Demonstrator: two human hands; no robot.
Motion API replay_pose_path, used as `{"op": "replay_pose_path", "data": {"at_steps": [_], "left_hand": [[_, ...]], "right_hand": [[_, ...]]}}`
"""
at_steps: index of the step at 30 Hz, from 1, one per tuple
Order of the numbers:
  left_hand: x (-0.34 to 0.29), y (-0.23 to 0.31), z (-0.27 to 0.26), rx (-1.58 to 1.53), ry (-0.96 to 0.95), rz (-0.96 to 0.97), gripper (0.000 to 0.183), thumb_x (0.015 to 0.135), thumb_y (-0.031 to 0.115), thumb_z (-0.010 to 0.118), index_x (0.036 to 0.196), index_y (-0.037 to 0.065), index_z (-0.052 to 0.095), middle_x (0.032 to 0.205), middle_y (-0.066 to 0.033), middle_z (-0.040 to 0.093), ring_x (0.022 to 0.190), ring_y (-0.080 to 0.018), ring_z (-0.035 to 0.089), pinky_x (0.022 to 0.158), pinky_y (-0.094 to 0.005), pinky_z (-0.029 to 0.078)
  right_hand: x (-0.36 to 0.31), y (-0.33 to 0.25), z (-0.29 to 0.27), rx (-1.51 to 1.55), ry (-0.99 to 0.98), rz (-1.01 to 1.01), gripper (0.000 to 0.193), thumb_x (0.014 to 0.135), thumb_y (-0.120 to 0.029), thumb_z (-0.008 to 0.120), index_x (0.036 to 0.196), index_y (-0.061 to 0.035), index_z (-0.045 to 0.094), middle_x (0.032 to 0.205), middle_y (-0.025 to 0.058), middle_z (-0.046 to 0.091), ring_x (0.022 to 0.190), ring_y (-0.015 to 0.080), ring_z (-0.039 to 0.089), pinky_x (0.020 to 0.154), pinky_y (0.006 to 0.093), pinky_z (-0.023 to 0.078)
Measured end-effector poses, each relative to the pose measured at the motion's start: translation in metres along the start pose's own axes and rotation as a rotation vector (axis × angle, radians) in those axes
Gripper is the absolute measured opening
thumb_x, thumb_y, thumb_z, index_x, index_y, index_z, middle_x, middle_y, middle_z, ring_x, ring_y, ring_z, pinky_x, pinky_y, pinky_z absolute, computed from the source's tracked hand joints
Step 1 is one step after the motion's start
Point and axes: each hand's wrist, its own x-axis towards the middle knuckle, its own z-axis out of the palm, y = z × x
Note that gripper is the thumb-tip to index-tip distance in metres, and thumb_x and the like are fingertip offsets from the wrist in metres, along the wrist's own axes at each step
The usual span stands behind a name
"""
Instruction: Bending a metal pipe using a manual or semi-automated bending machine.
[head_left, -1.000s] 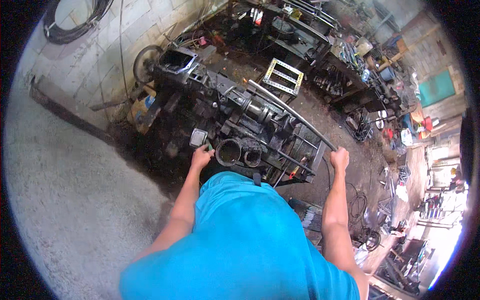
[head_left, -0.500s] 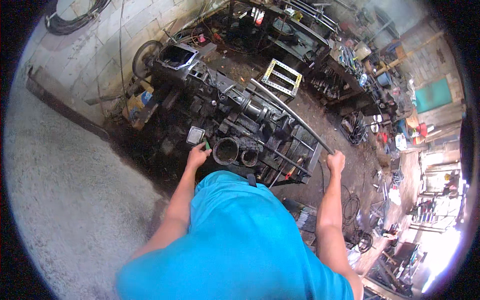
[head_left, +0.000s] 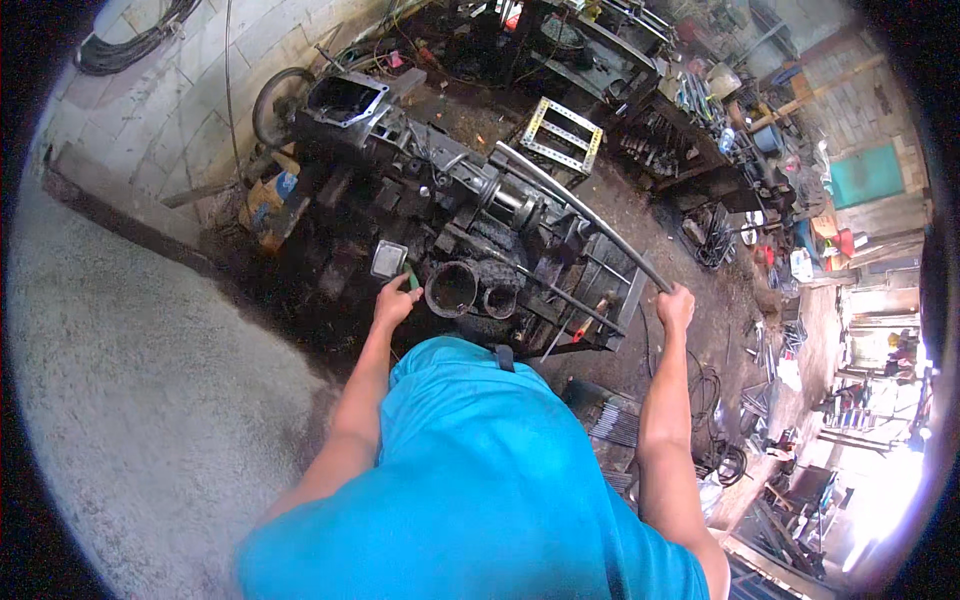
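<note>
My left hand [head_left: 397, 302] is closed around a green handle [head_left: 413, 280]. Right beside its fingertips is a small square pale piece [head_left: 389, 259] with a darker rim; whether it joins the handle I cannot tell. My right hand [head_left: 676, 306] grips the near end of a long grey metal bar [head_left: 590, 220]. From there the bar slants up and away to the left, along the right side of a greasy dark machine [head_left: 440, 180]. Two round openings face up near my left hand, the larger ring [head_left: 451, 290] closest to it.
A yellow-and-white metal step frame [head_left: 562, 138] stands beyond the bar. Cluttered dark workbenches [head_left: 690, 150] line the far right. A grey concrete surface [head_left: 150, 400] spreads at the left beside a block wall [head_left: 190, 110]. Cables [head_left: 705, 390] lie on the floor to the right.
The view has shifted slightly, and the machine sits a little higher and left in it. My right hand and the bar's near end have risen slightly in the picture. Both hands keep their grips.
</note>
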Motion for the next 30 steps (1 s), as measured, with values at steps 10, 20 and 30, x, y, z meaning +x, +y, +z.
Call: {"op": "replay_pose_path", "data": {"at_steps": [10,20,30], "left_hand": [[0.002,-0.004,-0.002,0.068,0.078,0.093,0.061,0.072,0.033,0.073,0.127,0.013,0.055,0.106,-0.0159,0.066,0.099,-0.0294,0.063,0.086,-0.0370,0.047],[0.003,0.009,-0.005,0.064,-0.010,0.021,0.062,0.071,0.032,0.075,0.127,0.013,0.056,0.102,-0.0184,0.067,0.099,-0.0287,0.063,0.087,-0.0364,0.047],[-0.007,0.011,-0.005,0.066,0.019,0.037,0.064,0.073,0.033,0.073,0.129,0.011,0.053,0.114,-0.0206,0.062,0.106,-0.0326,0.060,0.090,-0.0372,0.045]], "right_hand": [[-0.004,0.000,0.001,-0.047,-0.037,0.002,0.028,0.070,-0.015,0.053,0.092,-0.0054,0.068,0.092,0.0262,0.063,0.093,0.0428,0.060,0.082,0.0487,0.047],[-0.005,-0.004,-0.002,-0.061,0.020,0.027,0.028,0.071,-0.016,0.054,0.093,-0.0050,0.068,0.093,0.0254,0.064,0.092,0.0411,0.061,0.082,0.0479,0.048],[0.001,0.014,0.011,-0.077,-0.038,0.010,0.036,0.075,-0.033,0.066,0.102,-0.0083,0.068,0.099,0.0251,0.063,0.098,0.0398,0.060,0.085,0.0451,0.047]]}}
